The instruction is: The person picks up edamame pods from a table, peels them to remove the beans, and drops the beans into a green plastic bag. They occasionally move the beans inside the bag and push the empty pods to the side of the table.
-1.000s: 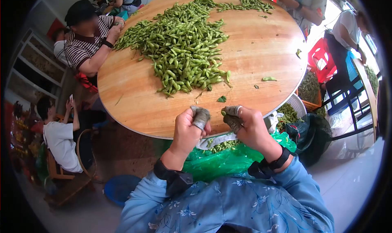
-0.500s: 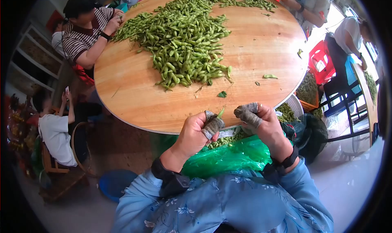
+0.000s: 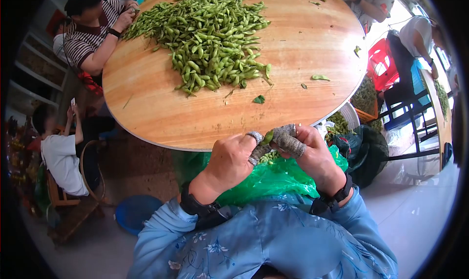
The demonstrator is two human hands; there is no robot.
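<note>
A green soybean pod (image 3: pixel 267 138) is pinched between my two hands just past the table's near edge. My left hand (image 3: pixel 229 156) is closed on one end, with grey cloth sleeves on its thumb and finger. My right hand (image 3: pixel 308 152), wearing similar grey finger covers, is closed at the other end of the pod. Below them, a green plastic bag (image 3: pixel 273 182) spreads over my lap, with shelled soybeans (image 3: pixel 267 157) showing in it. Ahead, a large heap of soybean pods (image 3: pixel 210 44) lies on the round wooden table (image 3: pixel 161 112).
A lone pod (image 3: pixel 320 77) and a leaf scrap (image 3: pixel 259 99) lie on the table. To the right stand a white basket (image 3: pixel 350 115) and a dark net bag (image 3: pixel 372 149). A blue basin (image 3: pixel 138 214) is on the floor. Other people sit around, one at the table's left (image 3: pixel 93 39).
My right hand has come left to meet my left hand, and both now grip the pod. The view has shifted, so the table sits slightly higher.
</note>
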